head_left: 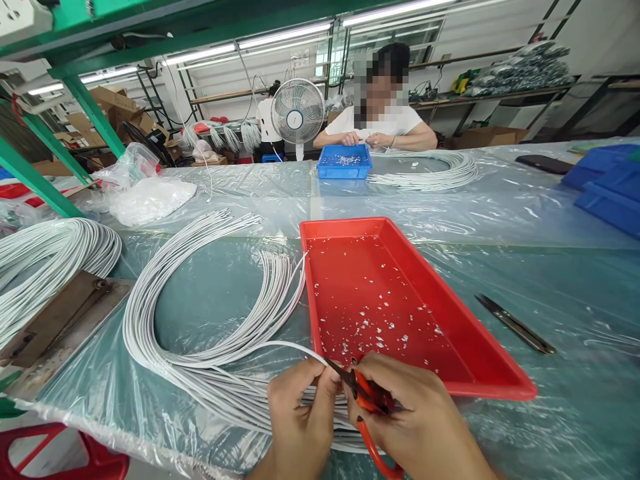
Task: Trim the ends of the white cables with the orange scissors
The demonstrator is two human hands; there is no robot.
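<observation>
My left hand [303, 407] pinches the end of a white cable [290, 345] between thumb and fingers. My right hand [407, 407] is wrapped round orange-handled pliers or cutters [367, 393], whose dark jaws meet the cable at my left fingertips. Whether the jaws are fully closed cannot be made out. The cable runs back to a coiled bundle of white cables [150, 347] lying left of my hands. Just beyond my hands is a red tray [345, 280] with small white and silvery scraps scattered over its bottom.
Thread snips [515, 325] lie right of the tray. Another cable coil [65, 247] and a metal fixture [65, 320] sit at left. Across the plastic-covered table, a person [380, 120] works over a blue tray [345, 172] beside more cables [445, 172]. Blue bins [610, 193] stand far right.
</observation>
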